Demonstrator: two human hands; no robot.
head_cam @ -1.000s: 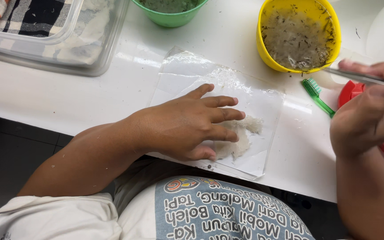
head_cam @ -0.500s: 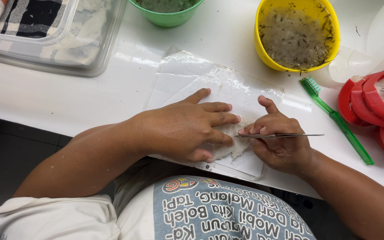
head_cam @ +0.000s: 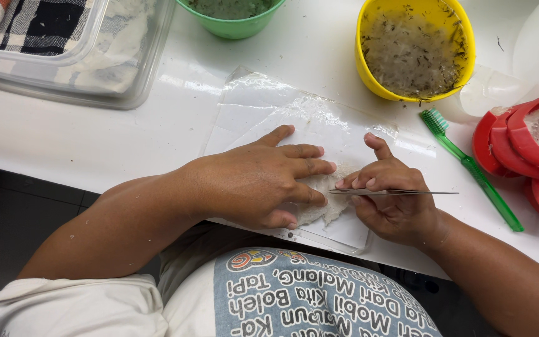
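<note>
One pale flat piece lies on a clear plastic sheet on the white table. The left hand presses it with flat, open fingers. The right hand pinches metal tweezers, tips at the piece.

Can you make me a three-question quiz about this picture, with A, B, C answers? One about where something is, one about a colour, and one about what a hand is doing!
1. Where is the green toothbrush?
A. in the tub
B. on the table
C. in a hand

2. What colour is the bowl nearest the toothbrush?
A. yellow
B. blue
C. black

3. What is the left hand doing?
A. waving
B. holding a cup
C. pressing flat on the white piece

Answers: B, it lies on the white table; A, its rim is yellow; C, its fingers lie spread, while the right hand holds metal tweezers.
</note>
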